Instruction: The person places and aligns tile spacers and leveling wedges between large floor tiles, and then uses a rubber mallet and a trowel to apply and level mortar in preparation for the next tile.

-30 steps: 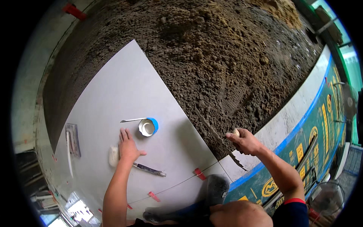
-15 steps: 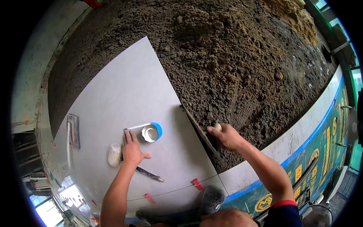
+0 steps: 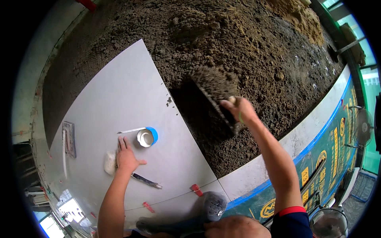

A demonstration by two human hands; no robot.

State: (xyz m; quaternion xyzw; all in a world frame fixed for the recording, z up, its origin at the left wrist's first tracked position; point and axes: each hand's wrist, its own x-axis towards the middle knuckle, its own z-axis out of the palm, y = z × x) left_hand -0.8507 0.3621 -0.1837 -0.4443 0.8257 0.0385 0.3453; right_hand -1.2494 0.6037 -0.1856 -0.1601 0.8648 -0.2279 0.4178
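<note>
My right hand (image 3: 241,110) is wrapped around the pale handle of a flat trowel (image 3: 213,104), over the loose mortar bed (image 3: 262,75). The blade is tilted on edge, with a heap of dark mortar (image 3: 217,82) pushed up against its far side. My left hand (image 3: 127,158) rests with fingers outstretched on a large light-grey tile (image 3: 158,158). By its wrist lies a mallet with a white head (image 3: 110,163) and a dark handle (image 3: 146,181). Just beyond its fingers sits a round blue-and-white piece (image 3: 146,137) with a white strip sticking out.
A float (image 3: 69,139) lies at the tile's left side. Red wedges (image 3: 196,190) stand along the near joint, close to my shoe (image 3: 214,206). Green printed sheeting (image 3: 313,166) with blue tape covers the floor at right. A fan (image 3: 362,126) stands beyond it.
My right hand has moved the trowel away from the tile's edge, farther out over the bed, pushing up mortar. Crumbs now lie on the tile's edge. My left hand stays on the tile.
</note>
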